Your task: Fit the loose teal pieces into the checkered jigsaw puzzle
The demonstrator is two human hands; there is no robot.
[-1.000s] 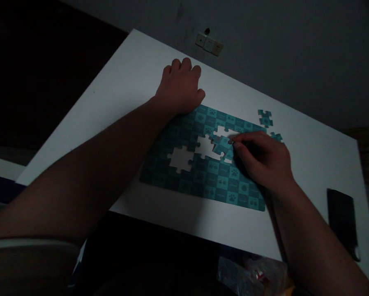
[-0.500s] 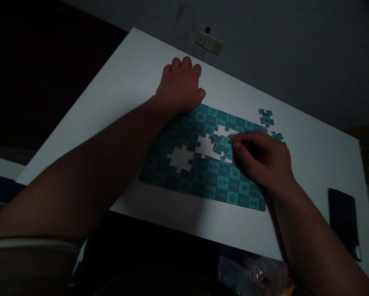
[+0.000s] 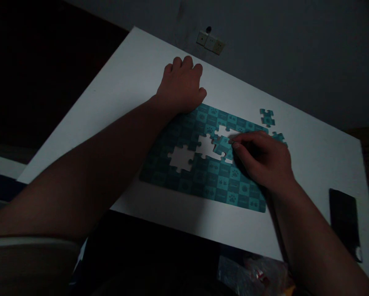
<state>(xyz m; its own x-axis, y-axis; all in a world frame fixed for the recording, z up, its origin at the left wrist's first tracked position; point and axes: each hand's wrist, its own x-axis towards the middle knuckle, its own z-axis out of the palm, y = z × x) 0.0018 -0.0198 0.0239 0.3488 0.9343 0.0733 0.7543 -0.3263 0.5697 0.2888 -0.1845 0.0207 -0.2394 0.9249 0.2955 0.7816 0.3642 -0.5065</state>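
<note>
On the white table lies a teal jigsaw puzzle point(image 3: 221, 193), checkered with paw prints, with gaps in its middle where white shows through. My right hand point(image 3: 264, 158) pinches a teal puzzle piece point(image 3: 223, 144) between thumb and forefinger. That piece is over the gap right of centre, slightly askew to the pieces around it. Beyond the puzzle's far left edge, my left hand point(image 3: 181, 86) rests palm down on the table, thumb and fingers apart. Its fingers bend downward and their tips are hidden; nothing shows in it.
Past my right hand lie a loose puzzle piece point(image 3: 267, 117) and another loose piece point(image 3: 278, 136), partly covered by the hand. A black phone-like slab point(image 3: 344, 222) sits near the table's right edge. Wall sockets point(image 3: 211, 42) are behind the table. Clear plastic wrapping point(image 3: 243, 275) shows below its front edge.
The whole view has shifted very slightly. Both hands and the pinched puzzle piece hold nearly the same places over the table.
</note>
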